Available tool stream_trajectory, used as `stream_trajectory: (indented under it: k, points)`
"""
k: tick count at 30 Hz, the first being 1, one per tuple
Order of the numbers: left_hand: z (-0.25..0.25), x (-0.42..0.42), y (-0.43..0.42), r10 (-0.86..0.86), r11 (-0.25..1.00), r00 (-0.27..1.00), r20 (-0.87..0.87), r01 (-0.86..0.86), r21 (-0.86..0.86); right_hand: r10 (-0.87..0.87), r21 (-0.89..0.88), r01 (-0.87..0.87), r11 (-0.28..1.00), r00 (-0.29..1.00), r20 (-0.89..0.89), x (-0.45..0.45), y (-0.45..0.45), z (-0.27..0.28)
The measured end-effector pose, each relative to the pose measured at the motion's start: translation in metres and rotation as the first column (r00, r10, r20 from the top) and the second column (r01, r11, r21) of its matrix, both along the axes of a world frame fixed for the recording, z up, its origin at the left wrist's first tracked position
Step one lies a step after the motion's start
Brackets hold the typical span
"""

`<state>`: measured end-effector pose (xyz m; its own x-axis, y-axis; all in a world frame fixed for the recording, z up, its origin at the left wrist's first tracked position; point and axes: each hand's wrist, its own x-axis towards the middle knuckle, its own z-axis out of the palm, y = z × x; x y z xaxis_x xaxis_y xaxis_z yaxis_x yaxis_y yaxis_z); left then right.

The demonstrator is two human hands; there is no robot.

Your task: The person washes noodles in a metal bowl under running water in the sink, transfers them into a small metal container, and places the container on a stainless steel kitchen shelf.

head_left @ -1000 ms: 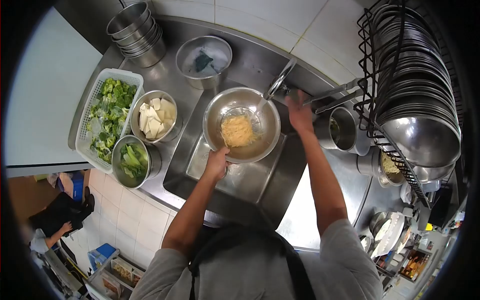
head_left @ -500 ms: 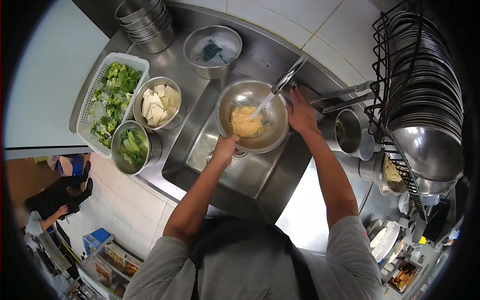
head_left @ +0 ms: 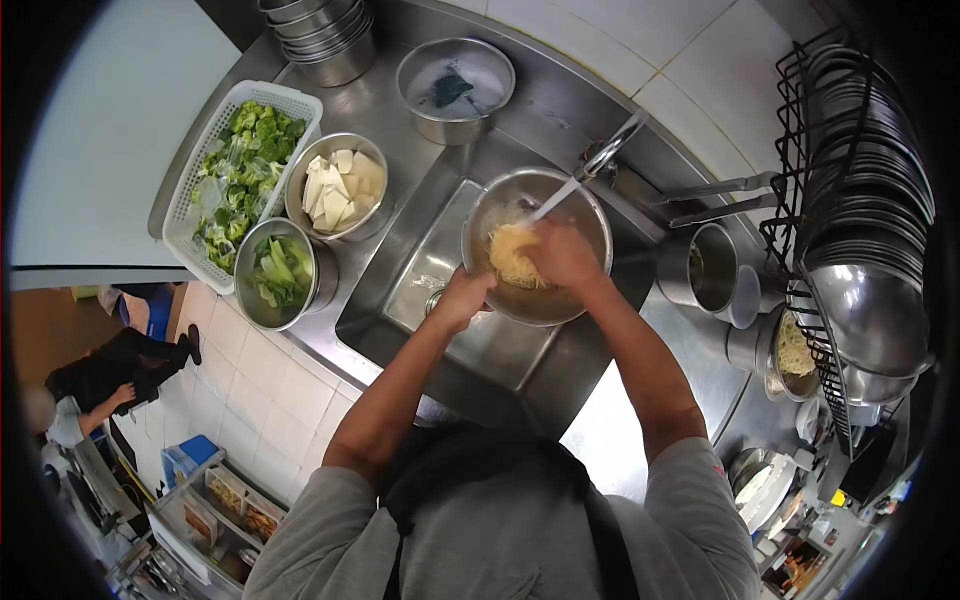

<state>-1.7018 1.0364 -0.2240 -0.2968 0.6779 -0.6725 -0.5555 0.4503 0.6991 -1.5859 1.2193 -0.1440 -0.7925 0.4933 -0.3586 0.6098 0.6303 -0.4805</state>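
Observation:
A wide metal bowl (head_left: pixel 590 205) is held over the sink (head_left: pixel 405 305), with water running into it from the faucet (head_left: pixel 612 145). Thin yellow strands that look like noodles (head_left: pixel 512 262) lie inside it. My left hand (head_left: pixel 466 299) grips the bowl's near left rim, thumb on the edge. Inside the bowl, my right hand (head_left: pixel 566 254) has its fingers curled on the noodles; the fingertips are partly hidden and blurred.
Left of the sink stand a white basket (head_left: pixel 172 218) of broccoli, a pot of white slices (head_left: pixel 340 195) and a pot of leafy greens (head_left: pixel 280 275). Behind is a soapy basin (head_left: pixel 455 128). A black rack (head_left: pixel 790 150) of metal plates stands right. Another person (head_left: pixel 110 375) is far left.
My right hand has moved from the bowl's right side down into the noodles, which are now bunched together. My left hand keeps its hold on the rim. The view has shifted slightly.

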Motion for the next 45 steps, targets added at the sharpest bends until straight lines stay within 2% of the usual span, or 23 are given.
stream_trajectory:
  k: [1,4,5,7,10,13,16,19,22,23,24,25,26,28,31,34,37,40,43,45]
  points:
    - [0.0,0.001,-0.001,0.013,1.0,1.0,-0.01,-0.013,-0.011,-0.058,-0.07,0.063,0.996,0.995,0.077,-0.001,0.008,-0.005]
    - [-0.01,0.0,0.002,-0.019,0.999,0.999,0.041,0.02,-0.036,-0.023,0.123,0.045,0.991,0.985,-0.169,0.005,0.016,-0.033]
    - [-0.013,-0.001,0.004,-0.031,0.999,0.998,0.046,0.032,-0.029,0.031,0.197,-0.003,0.98,0.99,-0.138,0.01,0.012,-0.039]
    - [-0.006,-0.003,0.006,-0.059,0.998,0.997,0.054,0.06,-0.016,0.129,0.334,-0.099,0.937,0.989,-0.068,0.008,-0.016,-0.011]
    - [0.014,-0.001,0.008,-0.036,0.999,0.999,0.037,0.037,-0.037,-0.066,0.161,0.08,0.984,0.994,-0.09,0.006,0.006,-0.03]
    - [0.014,0.0,0.01,0.005,0.998,1.0,0.018,-0.004,-0.055,-0.195,0.219,0.244,0.945,0.955,-0.225,0.002,0.017,-0.032]
    - [0.008,0.0,0.007,0.037,0.995,0.999,-0.025,-0.039,-0.095,-0.021,0.473,0.107,0.874,0.983,-0.184,-0.001,0.001,-0.032]
    - [0.006,0.001,-0.001,0.052,0.992,0.996,-0.074,-0.06,-0.113,-0.136,0.175,0.147,0.973,0.988,-0.072,-0.014,-0.006,-0.041]
    - [0.006,-0.003,-0.014,0.053,0.988,0.994,-0.093,-0.066,-0.139,-0.196,0.024,0.194,0.981,0.979,0.059,-0.026,-0.014,-0.028]
    - [0.006,-0.003,-0.017,0.058,0.986,0.993,-0.104,-0.073,-0.149,-0.149,0.206,0.153,0.966,0.988,-0.036,-0.023,-0.013,-0.048]
    - [0.011,-0.003,-0.019,0.062,0.984,0.992,-0.114,-0.079,-0.157,-0.085,0.386,0.126,0.914,0.989,-0.12,-0.016,-0.009,-0.08]
    - [0.013,-0.003,-0.019,0.065,0.983,0.99,-0.123,-0.085,-0.161,-0.007,0.554,0.114,0.825,0.982,-0.191,-0.015,-0.01,-0.087]
    - [0.012,-0.004,-0.019,0.039,0.987,0.995,-0.094,-0.052,-0.149,-0.07,0.487,0.106,0.867,0.993,-0.092,-0.013,-0.008,-0.092]
    - [0.007,-0.009,-0.018,-0.017,0.992,0.999,-0.038,0.012,-0.122,-0.168,0.342,0.118,0.932,0.978,0.121,-0.021,-0.012,-0.063]
    - [0.004,-0.003,-0.02,0.026,0.992,0.997,-0.068,-0.034,-0.123,-0.261,0.066,0.253,0.965,0.946,0.192,-0.022,-0.003,-0.025]
    - [0.018,0.003,-0.018,0.044,0.992,0.995,-0.092,-0.055,-0.118,-0.089,0.446,0.156,0.882,0.982,-0.168,-0.002,-0.008,-0.065]
    - [0.024,0.005,-0.013,-0.012,0.995,0.998,-0.068,0.006,-0.095,-0.199,0.171,0.208,0.963,0.978,-0.069,0.0,-0.007,-0.056]
    - [0.02,0.004,-0.015,0.027,0.994,0.997,-0.078,-0.035,-0.104,-0.381,-0.257,0.369,0.893,0.925,0.004,-0.002,0.014,-0.043]
    - [0.023,-0.001,-0.013,0.051,0.994,0.995,-0.086,-0.059,-0.092,-0.274,0.079,0.298,0.951,0.935,-0.223,-0.002,0.003,-0.041]
    - [0.024,0.001,-0.009,0.004,0.996,0.997,-0.08,-0.012,-0.092,-0.189,0.234,0.244,0.941,0.954,-0.234,-0.006,-0.002,-0.053]
